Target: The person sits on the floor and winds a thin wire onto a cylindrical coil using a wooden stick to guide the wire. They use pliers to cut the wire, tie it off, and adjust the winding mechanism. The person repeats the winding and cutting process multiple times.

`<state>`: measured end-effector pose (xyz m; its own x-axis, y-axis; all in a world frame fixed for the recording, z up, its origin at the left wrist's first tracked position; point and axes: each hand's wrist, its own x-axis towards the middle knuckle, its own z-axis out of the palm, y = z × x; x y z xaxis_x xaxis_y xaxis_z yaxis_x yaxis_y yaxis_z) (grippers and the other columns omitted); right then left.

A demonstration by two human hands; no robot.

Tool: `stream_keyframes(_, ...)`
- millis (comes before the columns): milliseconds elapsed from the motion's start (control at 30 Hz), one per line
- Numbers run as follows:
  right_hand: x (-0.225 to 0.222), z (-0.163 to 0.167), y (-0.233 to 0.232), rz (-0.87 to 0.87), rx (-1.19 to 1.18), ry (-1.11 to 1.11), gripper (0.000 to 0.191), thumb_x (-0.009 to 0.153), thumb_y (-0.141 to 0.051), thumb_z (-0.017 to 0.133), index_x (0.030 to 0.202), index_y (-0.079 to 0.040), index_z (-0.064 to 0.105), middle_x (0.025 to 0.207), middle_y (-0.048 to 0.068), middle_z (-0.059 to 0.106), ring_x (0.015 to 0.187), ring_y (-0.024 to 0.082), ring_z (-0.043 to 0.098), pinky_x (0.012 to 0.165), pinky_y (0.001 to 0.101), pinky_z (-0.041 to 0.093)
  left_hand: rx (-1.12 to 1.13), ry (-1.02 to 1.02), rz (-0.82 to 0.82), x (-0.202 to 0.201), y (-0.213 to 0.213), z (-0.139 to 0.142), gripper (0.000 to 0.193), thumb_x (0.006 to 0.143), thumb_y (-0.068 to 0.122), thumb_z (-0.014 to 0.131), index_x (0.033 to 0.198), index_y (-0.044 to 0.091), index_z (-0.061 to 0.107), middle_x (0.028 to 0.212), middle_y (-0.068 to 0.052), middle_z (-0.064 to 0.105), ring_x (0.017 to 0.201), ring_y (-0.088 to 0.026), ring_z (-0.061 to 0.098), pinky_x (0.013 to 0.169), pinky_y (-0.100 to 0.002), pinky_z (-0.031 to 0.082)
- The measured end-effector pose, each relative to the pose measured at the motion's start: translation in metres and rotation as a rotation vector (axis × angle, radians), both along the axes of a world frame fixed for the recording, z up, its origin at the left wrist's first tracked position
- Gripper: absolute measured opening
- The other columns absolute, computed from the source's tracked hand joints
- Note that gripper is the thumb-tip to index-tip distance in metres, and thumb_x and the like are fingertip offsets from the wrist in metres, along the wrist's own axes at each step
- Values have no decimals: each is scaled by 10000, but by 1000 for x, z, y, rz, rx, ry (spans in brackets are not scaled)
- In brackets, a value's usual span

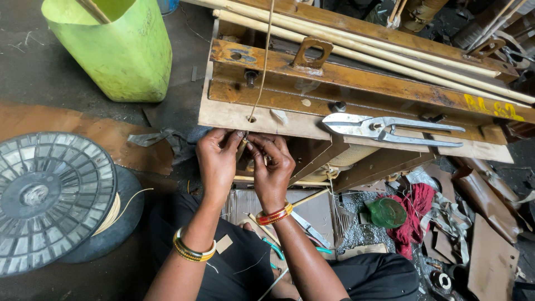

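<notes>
Left hand point(218, 158) and right hand point(271, 163) meet fingertip to fingertip, both pinched on a thin cane strand point(262, 72) at the wooden frame's point(356, 78) front edge, metal shears point(384, 130) lying just right.

A workshop: metal shears point(384, 129) on a worn wooden workbench point(356, 83), scraps around.

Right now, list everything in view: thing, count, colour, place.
bin: one, lime green, upper left floor
spool: one, grey, left floor
wooden jig: one, brown, centre top
cane rods: several, pale, lying across the jig
metal shears: one, silver, on the jig's front board
strand: one, tan, running down to the hands
red cloth: one, lower right floor
left hand: pinching at the jig's edge, bangles at wrist
right hand: pinching beside it
</notes>
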<state>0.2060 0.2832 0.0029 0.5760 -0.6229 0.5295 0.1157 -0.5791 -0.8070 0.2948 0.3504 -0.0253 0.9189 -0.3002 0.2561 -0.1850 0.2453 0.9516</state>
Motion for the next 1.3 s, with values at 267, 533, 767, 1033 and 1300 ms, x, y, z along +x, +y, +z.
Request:
stream_keyframes(267,4,-6,-1,-74,121,-19,163,844,38,761,998,-5,732,907,82,747,814,152,706,743,277,547,-101,83,-46,3,-3,-1,86,897,3,751,950,-62,732,893,-75,773,779,-61,640,718,-241,522)
stream_keyframes(533,-6,13,-16,-108,-274,56,137,947,-99,727,1006,12,783,893,154,750,798,181,664,706,338,525,-189,127,-57,5,-4,-13,77,884,-36,763,960,-46,751,909,-64,775,801,-71,671,755,-226,535)
stream_keyframes(767,4,30,-19,2,151,221,245,951,-160,706,789,7,783,539,66,675,458,90,592,463,283,450,-127,71,-128,8,4,-15,80,917,-33,745,994,-44,765,911,-55,767,808,-66,655,753,-226,528)
stream_keyframes(1033,10,16,-10,-25,245,84,211,926,-128,731,797,33,770,569,28,686,497,33,615,468,227,464,-51,3,-255,13,20,-11,169,908,-28,741,1076,-43,753,1014,-74,775,894,-76,691,819,-226,561)
stream_keyframes(1300,12,-13,-16,78,628,-81,97,921,-56,736,888,35,735,630,-28,615,519,24,505,477,207,380,-116,-5,-211,7,14,-7,133,891,-84,761,1012,-48,721,980,-85,758,888,-82,686,808,-225,559)
